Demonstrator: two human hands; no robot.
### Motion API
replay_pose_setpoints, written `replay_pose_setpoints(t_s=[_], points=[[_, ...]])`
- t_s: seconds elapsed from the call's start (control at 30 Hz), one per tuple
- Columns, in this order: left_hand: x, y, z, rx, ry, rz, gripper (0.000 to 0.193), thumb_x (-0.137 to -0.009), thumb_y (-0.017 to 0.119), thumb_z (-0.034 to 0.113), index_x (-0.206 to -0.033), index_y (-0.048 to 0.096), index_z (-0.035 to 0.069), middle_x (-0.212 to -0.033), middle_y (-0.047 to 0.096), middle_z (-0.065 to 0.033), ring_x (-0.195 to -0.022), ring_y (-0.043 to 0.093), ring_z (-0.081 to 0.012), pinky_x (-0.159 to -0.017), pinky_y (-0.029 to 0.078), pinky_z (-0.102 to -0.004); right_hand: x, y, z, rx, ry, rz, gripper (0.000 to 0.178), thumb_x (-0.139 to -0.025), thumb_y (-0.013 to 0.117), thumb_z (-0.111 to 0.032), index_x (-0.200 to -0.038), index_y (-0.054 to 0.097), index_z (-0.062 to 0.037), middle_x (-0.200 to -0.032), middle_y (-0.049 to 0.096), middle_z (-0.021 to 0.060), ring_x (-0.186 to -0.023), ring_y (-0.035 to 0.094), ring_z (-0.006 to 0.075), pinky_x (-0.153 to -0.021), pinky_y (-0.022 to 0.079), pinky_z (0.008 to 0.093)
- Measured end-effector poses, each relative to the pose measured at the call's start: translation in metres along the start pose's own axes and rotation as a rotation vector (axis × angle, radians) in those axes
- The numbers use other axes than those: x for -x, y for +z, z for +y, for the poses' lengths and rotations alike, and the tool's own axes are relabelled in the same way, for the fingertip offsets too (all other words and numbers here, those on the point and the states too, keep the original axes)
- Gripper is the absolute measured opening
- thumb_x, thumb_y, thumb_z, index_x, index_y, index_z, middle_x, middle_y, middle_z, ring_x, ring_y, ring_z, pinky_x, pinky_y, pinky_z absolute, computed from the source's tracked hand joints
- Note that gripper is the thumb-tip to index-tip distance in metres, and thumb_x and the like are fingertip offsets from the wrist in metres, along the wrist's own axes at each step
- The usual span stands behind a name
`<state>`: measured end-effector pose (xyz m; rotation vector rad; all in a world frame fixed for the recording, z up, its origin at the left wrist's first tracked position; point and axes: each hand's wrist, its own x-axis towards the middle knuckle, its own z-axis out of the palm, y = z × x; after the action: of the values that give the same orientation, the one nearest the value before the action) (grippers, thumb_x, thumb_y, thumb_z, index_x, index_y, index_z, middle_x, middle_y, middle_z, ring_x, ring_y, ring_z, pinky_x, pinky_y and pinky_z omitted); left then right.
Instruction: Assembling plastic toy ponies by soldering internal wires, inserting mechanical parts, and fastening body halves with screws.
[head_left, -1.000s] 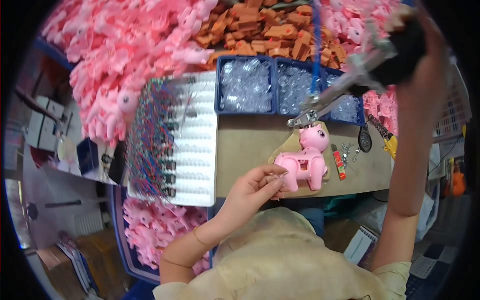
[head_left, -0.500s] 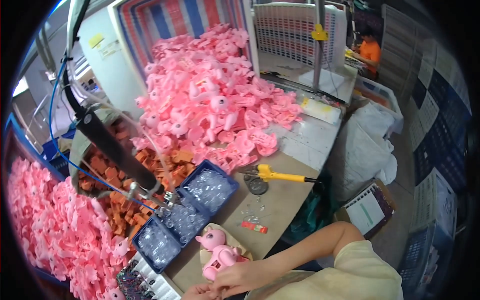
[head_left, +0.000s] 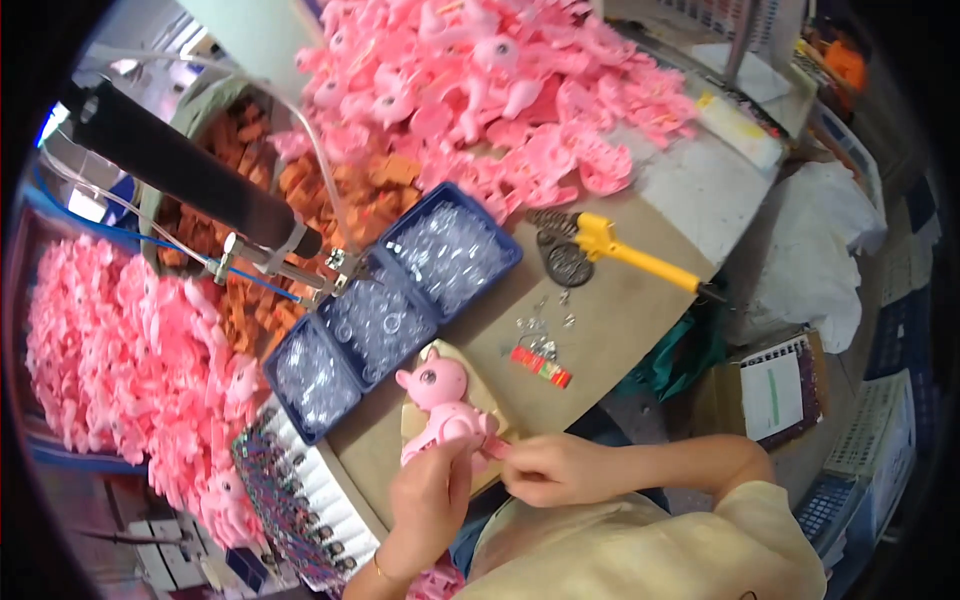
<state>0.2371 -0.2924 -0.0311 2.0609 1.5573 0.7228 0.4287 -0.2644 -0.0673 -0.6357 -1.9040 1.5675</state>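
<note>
Head view: a brown surface [head_left: 600,340] fills the middle, hemmed in by great heaps of pink toy parts [head_left: 520,90] and an orange-brown pile [head_left: 330,190]. Three blue trays [head_left: 385,310] of clear pieces sit in a row, a yellow-handled tool [head_left: 630,255] beyond them and a small red strip [head_left: 541,366] nearer. The pink toy pony [head_left: 440,415] stands at the near edge; the left hand [head_left: 428,492] clasps its rear, and the right hand [head_left: 545,468] pinches at its back end.
</note>
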Motion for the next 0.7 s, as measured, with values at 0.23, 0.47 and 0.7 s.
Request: replay_pose_setpoints(t_s=[0.23, 0.47, 0.7], points=[[-0.027, 0.01, 0.002, 1.184, -0.654, -0.282, 0.021, -0.093, 0.049, 0.016, -0.103, 0.057, 0.0, -0.083, 0.061, -0.0056, -0.074, 0.059, -0.0103, -0.065, 0.048, -0.0214, 0.079, -0.043, 0.017, 0.302, 0.289, 0.055, 0.023, -0.081, 0.061, -0.014, -0.063, 0.054, -0.0002, -0.06, 0.05, 0.0118, -0.055, 0.052, 0.027, -0.049, 0.039, 0.0352], [-0.017, 0.001, 0.002, 1.226, -0.659, -0.27, 0.025, -0.092, 0.051, 0.014, -0.111, 0.056, -0.001, -0.088, 0.062, -0.0062, -0.081, 0.059, -0.0098, -0.072, 0.048, -0.0223, 0.099, -0.057, 0.018, 0.902, 0.516, -0.417, 0.02, -0.075, 0.065, -0.022, -0.07, 0.059, -0.004, -0.071, 0.058, 0.0112, -0.07, 0.059, 0.0286, -0.059, 0.047, 0.0368], [0.006, 0.004, 0.004, 1.126, -0.446, -0.025, 0.037, -0.084, 0.058, -0.002, -0.119, 0.047, 0.0, -0.101, 0.061, -0.0092, -0.092, 0.06, -0.0144, -0.079, 0.049, -0.0249, 0.075, -0.052, 0.006, 0.859, 0.415, -0.333, 0.017, -0.075, 0.065, -0.02, -0.08, 0.06, -0.0041, -0.073, 0.059, 0.0096, -0.071, 0.059, 0.0273, -0.061, 0.047, 0.0361]])
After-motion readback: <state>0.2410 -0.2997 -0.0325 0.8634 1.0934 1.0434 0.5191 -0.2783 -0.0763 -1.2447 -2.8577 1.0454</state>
